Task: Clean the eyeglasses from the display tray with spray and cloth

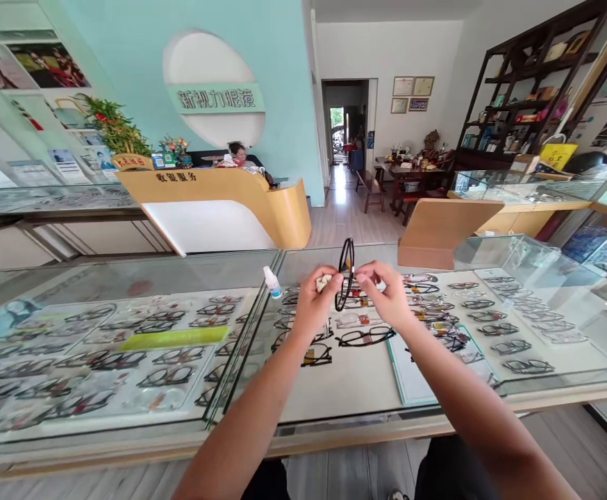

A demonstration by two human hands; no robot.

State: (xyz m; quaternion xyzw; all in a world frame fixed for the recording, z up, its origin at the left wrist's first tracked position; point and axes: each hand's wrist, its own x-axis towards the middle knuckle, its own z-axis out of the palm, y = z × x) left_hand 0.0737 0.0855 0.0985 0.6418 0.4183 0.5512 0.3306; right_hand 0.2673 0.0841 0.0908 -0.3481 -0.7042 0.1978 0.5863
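A pair of dark-framed eyeglasses (346, 264) is held up edge-on above the glass counter, between my two hands. The fingers of my left hand (314, 302) pinch the frame from one side, and a crumpled white tissue or cloth (323, 282) is tucked in the same hand. From the other side, my right hand (389, 298) closes its thumb and fingers on the glasses; the exact part gripped is hard to make out. A small white spray bottle (272, 283) with a blue label stands on the glass, left of my left hand.
Below the hands, a glass display case (335, 396) contains rows of eyeglasses and a teal-edged white sheet (412, 375). A brown display board (444, 229) stands at its far edge. Beyond are a yellow-fronted reception desk (287, 208) with a person behind it, a wooden bench (370, 186) and shelves.
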